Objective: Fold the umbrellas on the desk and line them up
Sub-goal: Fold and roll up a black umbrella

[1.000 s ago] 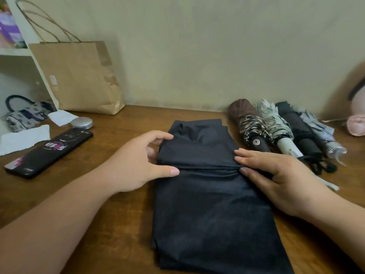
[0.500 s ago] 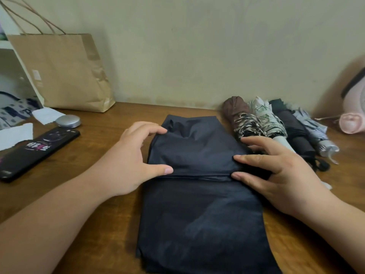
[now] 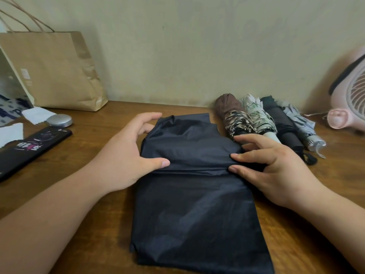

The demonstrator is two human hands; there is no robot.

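A dark navy umbrella (image 3: 195, 214) lies flat on the wooden desk (image 3: 94, 224) in front of me, its far part folded over into a thick band. My left hand (image 3: 126, 155) grips the band's left end, thumb on top and fingers curled round the far edge. My right hand (image 3: 272, 171) pinches the band's right end with curled fingers. Several folded umbrellas lie side by side at the back right: a brown one (image 3: 231, 113), a white leafy one (image 3: 256, 115), a black one (image 3: 284, 127) and a grey striped one (image 3: 304, 129).
A brown paper bag (image 3: 57, 70) stands against the wall at the back left. A black phone (image 3: 33, 145), a silver round case (image 3: 59, 120) and torn paper scraps (image 3: 35, 114) lie on the left. A pink fan (image 3: 349, 95) stands at the far right.
The far end of the navy umbrella has been rolled toward me into a thicker band. Both hands stayed at its ends, fingers curling further round it.
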